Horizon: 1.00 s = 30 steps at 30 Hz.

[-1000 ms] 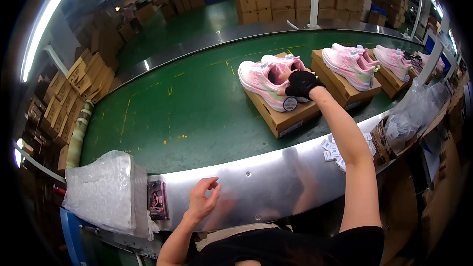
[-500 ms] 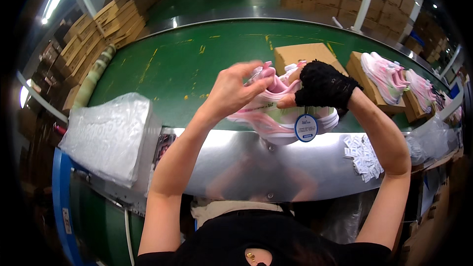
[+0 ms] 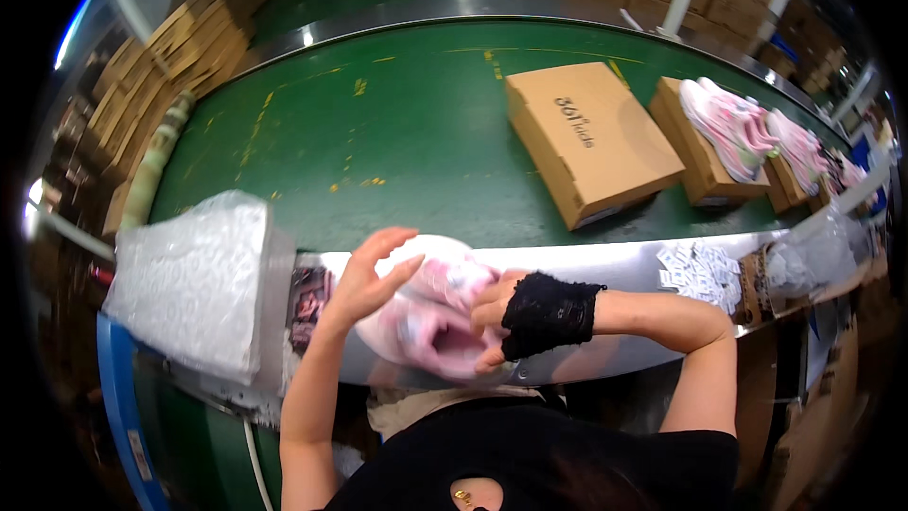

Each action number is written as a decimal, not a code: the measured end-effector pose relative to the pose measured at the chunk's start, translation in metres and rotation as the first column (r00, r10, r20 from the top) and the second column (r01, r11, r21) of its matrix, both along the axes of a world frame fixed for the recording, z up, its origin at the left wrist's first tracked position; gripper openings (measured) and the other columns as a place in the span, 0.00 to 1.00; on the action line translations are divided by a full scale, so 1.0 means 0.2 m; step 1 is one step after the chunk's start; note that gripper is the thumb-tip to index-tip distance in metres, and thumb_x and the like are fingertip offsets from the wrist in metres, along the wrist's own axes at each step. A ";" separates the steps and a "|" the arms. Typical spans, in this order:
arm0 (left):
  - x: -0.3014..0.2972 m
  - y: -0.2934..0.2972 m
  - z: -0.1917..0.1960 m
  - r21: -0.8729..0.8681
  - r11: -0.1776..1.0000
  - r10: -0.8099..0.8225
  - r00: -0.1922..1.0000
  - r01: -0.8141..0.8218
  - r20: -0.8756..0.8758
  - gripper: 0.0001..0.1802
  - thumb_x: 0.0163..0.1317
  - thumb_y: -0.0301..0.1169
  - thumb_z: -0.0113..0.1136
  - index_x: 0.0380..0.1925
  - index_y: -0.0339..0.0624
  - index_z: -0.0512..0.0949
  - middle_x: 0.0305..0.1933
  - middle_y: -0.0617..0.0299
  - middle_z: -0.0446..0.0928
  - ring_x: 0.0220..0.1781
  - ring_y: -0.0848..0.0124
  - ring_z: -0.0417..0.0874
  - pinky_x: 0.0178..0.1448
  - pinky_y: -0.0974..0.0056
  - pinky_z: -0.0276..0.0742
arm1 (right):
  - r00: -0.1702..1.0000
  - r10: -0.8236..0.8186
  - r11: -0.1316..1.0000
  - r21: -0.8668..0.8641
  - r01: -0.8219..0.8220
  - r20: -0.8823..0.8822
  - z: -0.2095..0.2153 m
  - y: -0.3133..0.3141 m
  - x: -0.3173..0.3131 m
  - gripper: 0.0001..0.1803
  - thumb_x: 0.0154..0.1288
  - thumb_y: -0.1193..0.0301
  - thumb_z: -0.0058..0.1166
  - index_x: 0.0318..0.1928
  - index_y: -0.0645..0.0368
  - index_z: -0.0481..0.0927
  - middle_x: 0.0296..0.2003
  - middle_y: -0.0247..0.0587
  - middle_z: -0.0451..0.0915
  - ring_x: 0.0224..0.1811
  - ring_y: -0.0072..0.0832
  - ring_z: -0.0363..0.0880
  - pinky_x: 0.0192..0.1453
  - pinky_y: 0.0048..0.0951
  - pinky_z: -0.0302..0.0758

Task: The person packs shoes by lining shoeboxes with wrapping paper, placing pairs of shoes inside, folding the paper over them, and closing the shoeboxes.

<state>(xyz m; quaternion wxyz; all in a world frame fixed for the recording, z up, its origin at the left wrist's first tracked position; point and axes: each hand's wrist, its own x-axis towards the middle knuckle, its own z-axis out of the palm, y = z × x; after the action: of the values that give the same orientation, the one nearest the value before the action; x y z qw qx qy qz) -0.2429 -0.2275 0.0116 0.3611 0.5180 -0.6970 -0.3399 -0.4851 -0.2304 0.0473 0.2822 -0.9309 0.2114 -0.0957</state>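
A pair of pink and white fabric sneakers [image 3: 430, 317] sits pressed together over the shiny metal rim [image 3: 605, 260] at the near edge of the green conveyor belt [image 3: 397, 132], close in front of the person. The left hand [image 3: 364, 279] lies against the left side of the upper shoe with its fingers spread wide and the thumb raised, resting on it rather than closing round it. The right hand [image 3: 511, 317], in a black lace fingerless glove, has its fingers curled into the opening of the lower shoe and grips it there.

On the belt toward its far right part lies a closed brown cardboard shoebox [image 3: 591, 137] with dark print on its lid, set askew to the near edge. Just right of it a second brown cardboard box [image 3: 695, 166] carries another pair of pink sneakers [image 3: 724, 123] on top, and further boxes with pink shoes follow along the right edge, too small to tell apart.

A scatter of small white paper tags [image 3: 700, 270] rests on the metal rim at the right. At the near left corner stands a bulky stack wrapped in clear bubbly plastic [image 3: 194, 284], and beside it a small dark printed card [image 3: 305, 293] leans on the rim. Flat folded brown cartons [image 3: 142, 76] are piled beyond the belt's left edge.
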 end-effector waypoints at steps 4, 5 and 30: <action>-0.07 -0.01 -0.19 -0.044 0.988 -0.135 0.958 0.150 0.253 0.22 0.52 0.42 0.58 0.41 0.36 0.74 0.46 0.49 0.73 0.49 0.57 0.73 0.50 0.60 0.68 | 0.942 -0.238 0.938 -0.194 0.286 0.238 -0.24 -0.27 -0.26 0.12 0.49 0.65 0.55 0.33 0.59 0.75 0.34 0.43 0.77 0.39 0.36 0.75 0.43 0.32 0.71; -0.10 -0.04 -0.19 -0.074 0.973 -0.178 0.918 0.218 0.355 0.22 0.52 0.42 0.58 0.39 0.36 0.75 0.44 0.49 0.74 0.48 0.55 0.73 0.49 0.59 0.68 | 0.906 -0.422 0.835 -0.373 0.404 0.038 -0.25 -0.33 -0.36 0.15 0.47 0.67 0.54 0.38 0.58 0.73 0.42 0.43 0.74 0.47 0.38 0.70 0.50 0.39 0.67; -0.18 -0.44 -0.22 0.020 0.961 -0.241 0.803 0.275 0.545 0.13 0.49 0.39 0.59 0.26 0.39 0.78 0.31 0.53 0.75 0.37 0.55 0.75 0.40 0.57 0.72 | 0.290 -0.952 0.306 -0.390 0.868 -0.101 -0.88 -0.13 -1.38 0.28 0.50 0.55 0.53 0.49 0.57 0.69 0.46 0.50 0.72 0.51 0.45 0.68 0.56 0.39 0.64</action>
<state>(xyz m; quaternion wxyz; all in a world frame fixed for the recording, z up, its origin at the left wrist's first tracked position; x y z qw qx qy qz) -0.2784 -0.3158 -0.0329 0.1150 0.4823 -0.8441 -0.2044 -0.7613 -0.2564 -0.1284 0.0132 -0.6684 0.7343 -0.1177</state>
